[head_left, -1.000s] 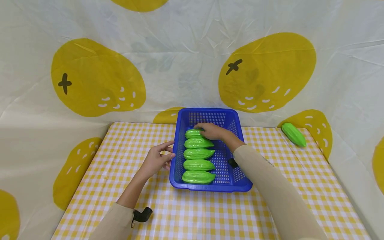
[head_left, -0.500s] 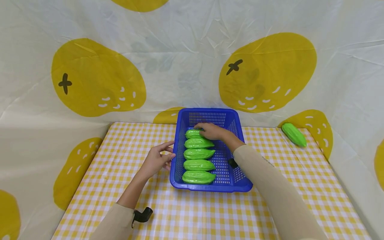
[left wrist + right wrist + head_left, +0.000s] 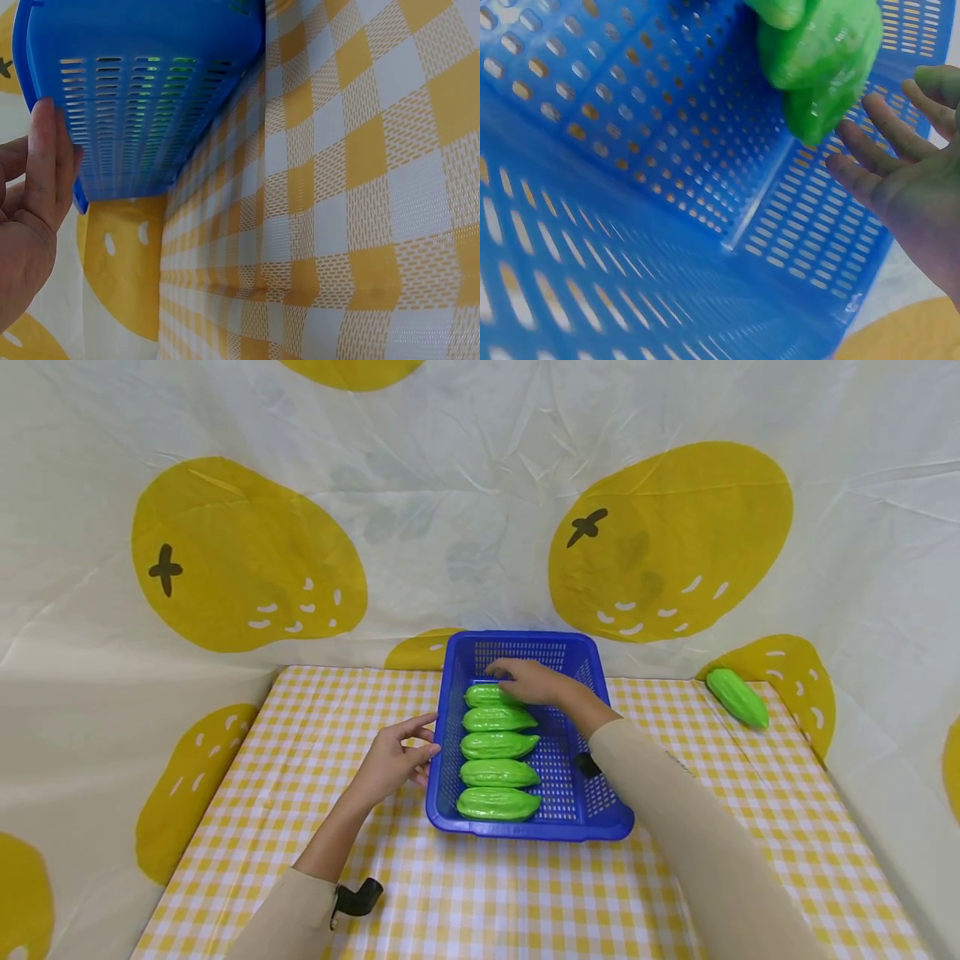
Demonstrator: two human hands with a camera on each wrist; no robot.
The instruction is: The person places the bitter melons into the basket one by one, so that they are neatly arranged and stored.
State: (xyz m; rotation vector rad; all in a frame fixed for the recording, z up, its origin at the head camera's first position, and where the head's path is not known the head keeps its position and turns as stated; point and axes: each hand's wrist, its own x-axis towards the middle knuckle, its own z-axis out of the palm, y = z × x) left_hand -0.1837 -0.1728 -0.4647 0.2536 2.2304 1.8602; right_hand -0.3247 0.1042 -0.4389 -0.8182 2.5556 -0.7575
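A blue plastic basket (image 3: 528, 831) stands on the checked cloth, with several bright green bitter melons (image 3: 498, 746) lying crosswise in a column along its left side. My right hand (image 3: 531, 682) reaches in over the right end of the farthest bitter melon (image 3: 483, 696). In the right wrist view its fingers (image 3: 885, 131) are spread beside the green melons (image 3: 821, 67), gripping nothing. At the left rim, my left hand (image 3: 392, 758) touches the basket. The left wrist view shows straight fingers (image 3: 45, 150) against the basket's slotted outer wall (image 3: 112, 127).
One more bitter melon (image 3: 737, 697) lies at the table's far right corner. Yellow-and-white checked cloth (image 3: 480, 902) covers the table. A printed curtain (image 3: 465, 485) hangs close behind the basket and along both sides.
My right hand has lifted slightly off the farthest bitter melon and its fingers have loosened. The left hand and the basket have stayed in place.
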